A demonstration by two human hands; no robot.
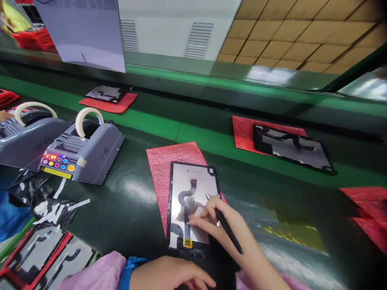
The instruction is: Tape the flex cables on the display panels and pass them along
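Observation:
A tablet screen panel (213,227) with a silver back and black edge lies in front of me. A dark, curved flex cable (183,198) runs down it to a gold connector (188,243). Under the panel is a red bubble-wrap sheet (157,173). My right hand (223,221) is closed around black tweezers (228,231), which slant across the palm with their tips up-left. Its thumb and forefinger reach over the panel beside the cable. Below the panel's near edge, my left hand (173,274) hangs with fingers partly stretched to the right, a blue band at its wrist.
Two grey tape dispensers (99,155) stand at the left. More panels lie on red wrap, one (294,147) at the right and one (105,93) at the back. Tape scraps (53,211) and a tray of panels (65,257) are at lower left. Yellow film (292,225) lies right.

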